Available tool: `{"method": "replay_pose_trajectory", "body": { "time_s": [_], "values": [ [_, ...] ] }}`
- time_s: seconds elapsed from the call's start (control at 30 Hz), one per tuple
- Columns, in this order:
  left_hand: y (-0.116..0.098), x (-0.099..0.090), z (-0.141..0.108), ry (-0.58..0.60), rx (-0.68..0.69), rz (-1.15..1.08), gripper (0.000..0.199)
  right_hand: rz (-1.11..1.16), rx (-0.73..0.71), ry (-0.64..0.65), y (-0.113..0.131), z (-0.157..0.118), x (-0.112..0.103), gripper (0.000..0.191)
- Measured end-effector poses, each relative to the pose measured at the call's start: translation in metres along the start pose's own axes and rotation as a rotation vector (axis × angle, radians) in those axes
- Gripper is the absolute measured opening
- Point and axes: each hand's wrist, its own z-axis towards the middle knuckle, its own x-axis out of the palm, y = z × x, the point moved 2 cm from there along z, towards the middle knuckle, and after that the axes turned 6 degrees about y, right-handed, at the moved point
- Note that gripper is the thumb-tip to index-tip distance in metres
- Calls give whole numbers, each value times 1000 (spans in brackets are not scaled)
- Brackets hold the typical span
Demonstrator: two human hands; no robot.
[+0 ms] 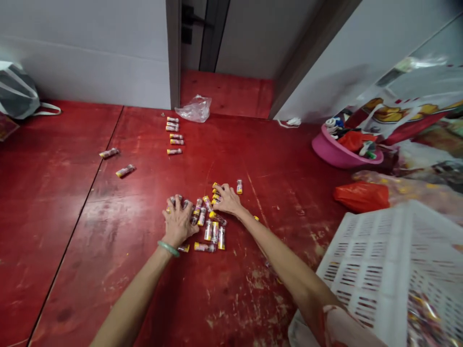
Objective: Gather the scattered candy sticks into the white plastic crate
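Small clear plastic tubes with yellow caps and printed labels lie in a loose cluster on the red floor. My left hand (pixel 179 222), a green bangle on its wrist, is palm down with fingers spread over several tubes, partly hiding them. Just to the right, my right hand (pixel 227 198) has its fingers and thumb bent around a short row of yellow-capped tubes (pixel 216 198). Between and below the hands lie more tubes, including an upright-pointing group (pixel 215 233) and a sideways tube (pixel 204 247). One tube (pixel 239 186) lies right of my right hand.
Farther off, several tubes (pixel 174 140) form a column near a crumpled clear bag (pixel 195 109). Two tubes (pixel 125 171) lie to the left. A white perforated basket (pixel 361 260) stands at right, beyond it a red bag (pixel 360 196) and a filled pink basin (pixel 327 150).
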Motion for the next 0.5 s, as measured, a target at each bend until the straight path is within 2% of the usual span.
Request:
{"method": "replay_pose_trajectory", "body": {
  "time_s": [0.07, 0.17, 0.33, 0.43, 0.5],
  "values": [
    [-1, 0, -2, 0, -7, -18, 68, 32, 62, -51, 10, -6, 3, 70],
    [0, 3, -5, 27, 10, -3, 67, 89, 117, -48, 22, -9, 4, 59],
    [4, 6, -13, -42, 28, 86, 62, 179, 194, -23, 32, -5, 0, 56],
    [11, 5, -13, -59, 14, 66, 62, 316, 205, 27, 32, -10, -19, 51],
    [17, 2, -13, -58, -7, 13, 64, 430, 183, 77, 24, -29, -48, 47]
  ]
}}
